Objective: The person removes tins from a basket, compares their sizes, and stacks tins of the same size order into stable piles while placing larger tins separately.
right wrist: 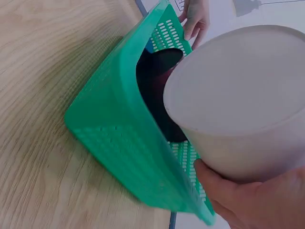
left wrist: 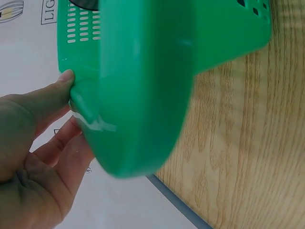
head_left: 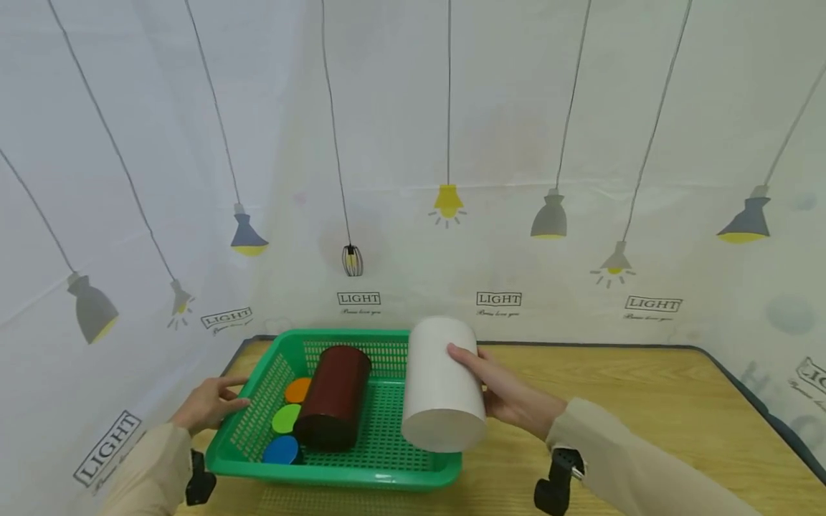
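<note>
Gripping the white cylinder [head_left: 442,387] by its side at frame centre, the right hand [head_left: 513,394] holds something seemingly light, rigid and smooth-walled, while the left hand [head_left: 208,403] rests open-fingered against the green basket [head_left: 361,469].

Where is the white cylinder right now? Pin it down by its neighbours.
In the head view the white cylinder sits right of centre, held by the right hand over the green basket's right edge, beside the dark red cylinder.

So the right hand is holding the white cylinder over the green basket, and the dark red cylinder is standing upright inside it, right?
Not quite: the dark red cylinder lies on its side in the green basket, as the head view shows. The right hand does hold the white cylinder over it.
</note>
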Demonstrator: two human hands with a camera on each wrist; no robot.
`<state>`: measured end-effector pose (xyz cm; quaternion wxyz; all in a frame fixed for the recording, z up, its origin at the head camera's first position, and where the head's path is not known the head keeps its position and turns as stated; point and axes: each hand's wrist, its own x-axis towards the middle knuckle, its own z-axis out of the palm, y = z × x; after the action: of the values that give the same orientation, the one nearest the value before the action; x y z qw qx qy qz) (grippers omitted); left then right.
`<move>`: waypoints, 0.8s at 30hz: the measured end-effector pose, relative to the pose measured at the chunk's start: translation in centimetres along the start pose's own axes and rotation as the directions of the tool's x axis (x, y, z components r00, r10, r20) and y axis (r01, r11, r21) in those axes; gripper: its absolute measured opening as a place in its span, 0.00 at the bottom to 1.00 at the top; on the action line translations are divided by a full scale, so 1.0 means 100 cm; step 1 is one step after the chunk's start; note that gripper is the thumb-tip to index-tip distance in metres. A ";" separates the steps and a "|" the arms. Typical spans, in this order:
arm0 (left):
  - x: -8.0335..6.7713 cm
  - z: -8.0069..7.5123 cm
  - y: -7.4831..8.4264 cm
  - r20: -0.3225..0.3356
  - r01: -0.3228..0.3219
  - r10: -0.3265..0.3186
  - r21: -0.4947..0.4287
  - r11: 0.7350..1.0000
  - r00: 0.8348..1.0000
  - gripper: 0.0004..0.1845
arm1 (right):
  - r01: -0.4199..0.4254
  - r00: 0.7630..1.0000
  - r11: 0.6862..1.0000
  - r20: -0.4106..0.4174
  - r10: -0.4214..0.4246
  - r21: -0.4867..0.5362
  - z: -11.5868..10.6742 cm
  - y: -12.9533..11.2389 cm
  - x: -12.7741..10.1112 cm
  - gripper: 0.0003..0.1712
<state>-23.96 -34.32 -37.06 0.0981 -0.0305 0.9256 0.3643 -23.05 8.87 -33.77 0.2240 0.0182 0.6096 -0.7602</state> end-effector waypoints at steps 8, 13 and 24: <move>-0.001 0.000 0.001 0.000 0.016 -0.016 0.001 1.000 1.000 0.29 | 0.027 0.998 0.999 -0.056 -0.029 -0.040 -0.047 -0.005 -0.026 0.46; -0.001 -0.002 0.000 -0.004 0.023 -0.023 0.001 1.000 1.000 0.29 | 0.020 0.990 0.997 -0.138 -0.031 -0.081 -0.079 0.000 -0.042 0.51; 0.000 -0.005 0.000 -0.012 0.028 -0.028 0.015 0.999 1.000 0.28 | -0.010 0.953 0.990 -0.302 -0.033 -0.138 -0.156 0.009 -0.048 0.56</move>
<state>-24.09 -34.68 -36.70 0.0980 -0.0449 0.9284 0.3556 -22.21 24.89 -37.16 0.1240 0.1157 0.6878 -0.7058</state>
